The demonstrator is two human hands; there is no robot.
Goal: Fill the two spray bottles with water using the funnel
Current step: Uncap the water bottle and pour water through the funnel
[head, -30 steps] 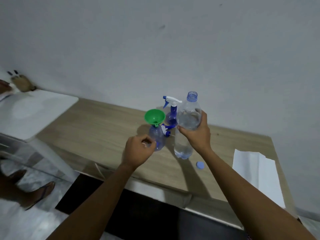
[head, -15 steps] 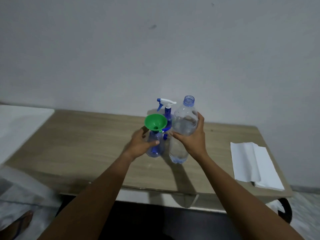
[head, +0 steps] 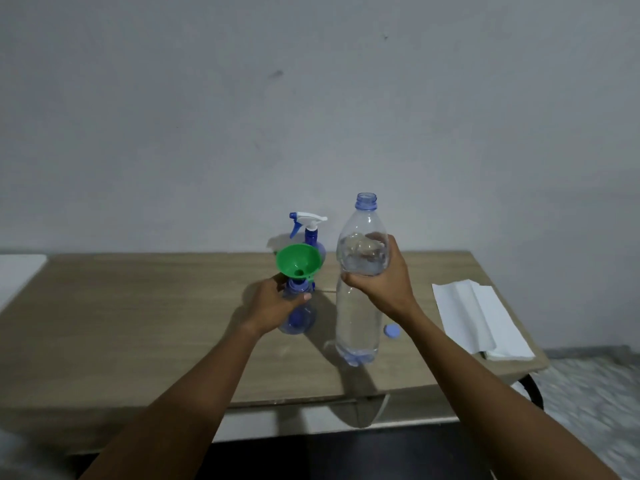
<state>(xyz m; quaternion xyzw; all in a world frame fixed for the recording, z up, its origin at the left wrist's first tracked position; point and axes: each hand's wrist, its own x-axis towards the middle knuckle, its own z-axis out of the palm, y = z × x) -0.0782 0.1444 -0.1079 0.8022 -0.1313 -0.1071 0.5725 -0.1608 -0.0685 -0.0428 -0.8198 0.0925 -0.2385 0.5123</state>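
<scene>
A small clear-blue spray bottle [head: 300,315] stands on the wooden table [head: 138,306] without its sprayer, and a green funnel [head: 298,260] sits in its neck. My left hand [head: 273,306] grips this bottle around its upper body. My right hand [head: 381,282] holds a tall clear water bottle [head: 358,306] upright and lifted off the table, uncapped and with water in it. Behind the funnel stands a second spray bottle [head: 311,233] with a white and blue trigger head on it.
A blue bottle cap [head: 392,331] lies on the table just right of the water bottle. Folded white paper towels [head: 478,320] lie near the table's right edge. A plain wall rises behind the table. A white surface [head: 17,271] adjoins the table's left end.
My right hand has raised the water bottle off the table. My left hand went from hovering beside the spray bottle to gripping it. The view has swung to face the table squarely.
</scene>
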